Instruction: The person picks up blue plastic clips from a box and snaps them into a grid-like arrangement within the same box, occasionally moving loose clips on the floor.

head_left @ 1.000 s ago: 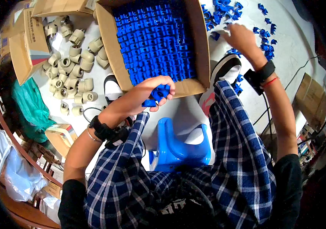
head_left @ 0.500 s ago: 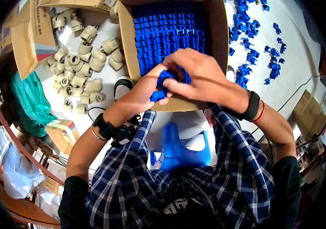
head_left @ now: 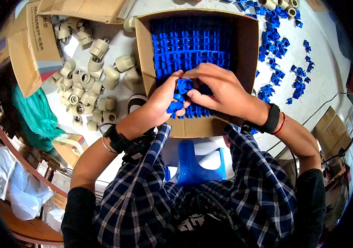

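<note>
And the left hand is wrapped round a few blue pipe clips over the near half of the cardboard box, the right hand curled close at their right, its pinch impossible to tell.

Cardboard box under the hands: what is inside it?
Rows of small blue clips show inside the cardboard box. The left hand, right hand and handheld blue pieces hide part of the nearer rows; anything beneath the top layer is covered.
</note>
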{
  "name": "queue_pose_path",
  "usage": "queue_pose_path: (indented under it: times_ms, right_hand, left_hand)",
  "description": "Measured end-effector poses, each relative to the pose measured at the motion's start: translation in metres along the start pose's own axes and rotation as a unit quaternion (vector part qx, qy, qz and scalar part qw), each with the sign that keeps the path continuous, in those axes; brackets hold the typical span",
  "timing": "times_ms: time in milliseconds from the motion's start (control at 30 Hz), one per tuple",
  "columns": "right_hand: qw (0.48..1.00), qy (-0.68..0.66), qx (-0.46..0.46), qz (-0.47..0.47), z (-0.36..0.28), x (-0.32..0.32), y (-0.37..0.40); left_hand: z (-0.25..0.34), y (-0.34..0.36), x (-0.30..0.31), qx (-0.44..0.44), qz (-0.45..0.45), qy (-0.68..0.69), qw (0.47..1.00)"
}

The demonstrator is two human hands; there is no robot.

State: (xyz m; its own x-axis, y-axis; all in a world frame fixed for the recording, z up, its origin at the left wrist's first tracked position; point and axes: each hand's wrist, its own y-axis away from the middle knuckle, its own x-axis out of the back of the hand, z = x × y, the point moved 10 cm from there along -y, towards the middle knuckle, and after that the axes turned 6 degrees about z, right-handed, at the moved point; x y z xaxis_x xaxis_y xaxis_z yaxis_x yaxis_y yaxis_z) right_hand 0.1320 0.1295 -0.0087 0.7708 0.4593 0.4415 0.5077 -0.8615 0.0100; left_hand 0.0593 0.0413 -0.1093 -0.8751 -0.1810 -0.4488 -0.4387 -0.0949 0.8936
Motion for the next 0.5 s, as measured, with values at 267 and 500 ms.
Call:
queue_pose_path:
  times_ms: [267, 500]
  right_hand:
    - [0.941, -0.206, -0.263, 0.054, 0.069, 0.013, -0.003]
    - [0.873, -0.36, -0.325, 0.049, 0.096, 0.008, -0.004]
  left_hand:
    - [-0.003, -0.017, -0.015, 0.036, -0.034, -0.059, 0.997]
    - [-0.013, -0.016, -0.03, 0.075, -0.069, -0.166, 0.981]
